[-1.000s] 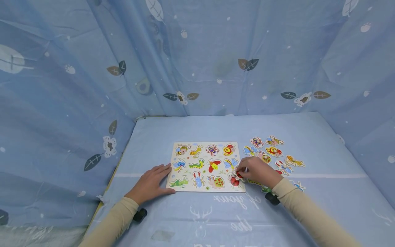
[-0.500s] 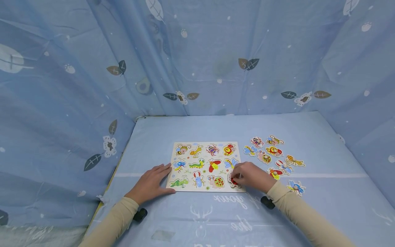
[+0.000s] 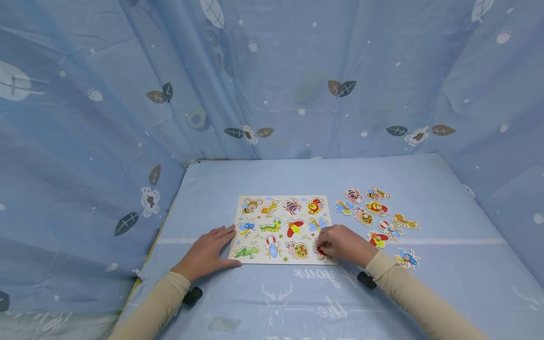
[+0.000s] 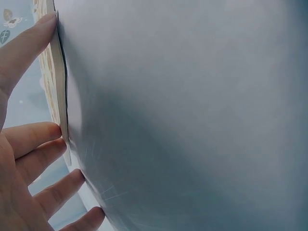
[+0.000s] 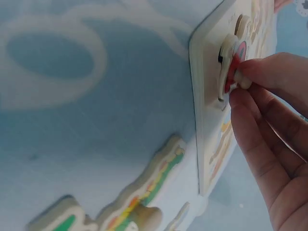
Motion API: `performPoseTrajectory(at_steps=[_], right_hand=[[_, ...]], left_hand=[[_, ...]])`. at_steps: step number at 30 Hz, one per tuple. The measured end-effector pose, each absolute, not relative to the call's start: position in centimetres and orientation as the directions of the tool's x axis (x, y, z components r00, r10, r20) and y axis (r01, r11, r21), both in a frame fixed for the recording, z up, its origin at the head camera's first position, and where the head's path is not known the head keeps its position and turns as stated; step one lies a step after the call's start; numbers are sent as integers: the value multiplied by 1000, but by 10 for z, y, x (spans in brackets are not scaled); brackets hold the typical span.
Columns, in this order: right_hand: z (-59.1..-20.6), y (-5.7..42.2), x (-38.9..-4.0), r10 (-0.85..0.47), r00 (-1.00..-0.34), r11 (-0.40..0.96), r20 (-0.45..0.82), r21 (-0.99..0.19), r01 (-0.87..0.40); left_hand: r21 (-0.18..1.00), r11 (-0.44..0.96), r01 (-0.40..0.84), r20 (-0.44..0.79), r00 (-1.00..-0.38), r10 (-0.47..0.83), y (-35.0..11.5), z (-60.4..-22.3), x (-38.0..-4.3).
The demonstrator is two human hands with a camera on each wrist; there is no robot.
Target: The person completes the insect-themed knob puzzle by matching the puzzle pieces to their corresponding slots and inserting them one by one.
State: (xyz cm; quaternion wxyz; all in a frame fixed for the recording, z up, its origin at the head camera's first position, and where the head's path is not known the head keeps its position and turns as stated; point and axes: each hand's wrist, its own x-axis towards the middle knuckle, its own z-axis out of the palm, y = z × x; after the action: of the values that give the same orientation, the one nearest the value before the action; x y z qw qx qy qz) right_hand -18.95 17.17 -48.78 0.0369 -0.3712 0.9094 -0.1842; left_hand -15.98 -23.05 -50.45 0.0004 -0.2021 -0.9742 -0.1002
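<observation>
A wooden peg puzzle board (image 3: 260, 258) printed with several bugs lies in the middle of the table. My right hand (image 3: 345, 244) pinches the small wooden knob of a ladybug puzzle piece (image 5: 230, 72) between thumb and fingers, at the board's near right corner. In the right wrist view the piece sits tilted at its recess, one edge standing above the board. My left hand (image 3: 209, 252) rests at the board's left edge, fingers spread, with thumb and fingertips (image 4: 49, 130) touching the board's side.
Several loose knobbed bug pieces lie right of the board, among them a bee (image 3: 377, 193), a snail (image 3: 364, 216) and a blue fly (image 3: 407, 258). A caterpillar piece (image 5: 144, 192) lies beside the board, near my right wrist. Blue patterned cloth (image 3: 297, 94) surrounds the table.
My right hand has moved slightly left and down with the ladybug piece, from over the board's edge onto the corner recess. The left hand stays in place.
</observation>
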Motion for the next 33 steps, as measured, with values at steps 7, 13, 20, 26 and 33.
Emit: performPoseTrajectory(at_steps=[7, 13, 20, 26, 33], right_hand=[[-486, 168, -189, -685, -727, 675, 44, -338, -656], [-485, 167, -187, -660, -751, 695, 14, -366, -618], [-488, 169, -188, -670, -741, 676, 37, -383, -630], [-482, 171, -195, -707, -707, 642, 20, -401, -654], [-464, 186, -220, -662, -750, 683, -20, -428, -592]], left_hand=[[193, 900, 391, 37, -920, 391, -230, -503, -159], [191, 901, 389, 35, -920, 390, -229, -502, -158], [195, 896, 399, 48, -916, 398, -231, -504, -158], [197, 896, 398, 46, -916, 397, -231, -505, -158], [190, 898, 397, 45, -917, 396, -231, -505, -159]])
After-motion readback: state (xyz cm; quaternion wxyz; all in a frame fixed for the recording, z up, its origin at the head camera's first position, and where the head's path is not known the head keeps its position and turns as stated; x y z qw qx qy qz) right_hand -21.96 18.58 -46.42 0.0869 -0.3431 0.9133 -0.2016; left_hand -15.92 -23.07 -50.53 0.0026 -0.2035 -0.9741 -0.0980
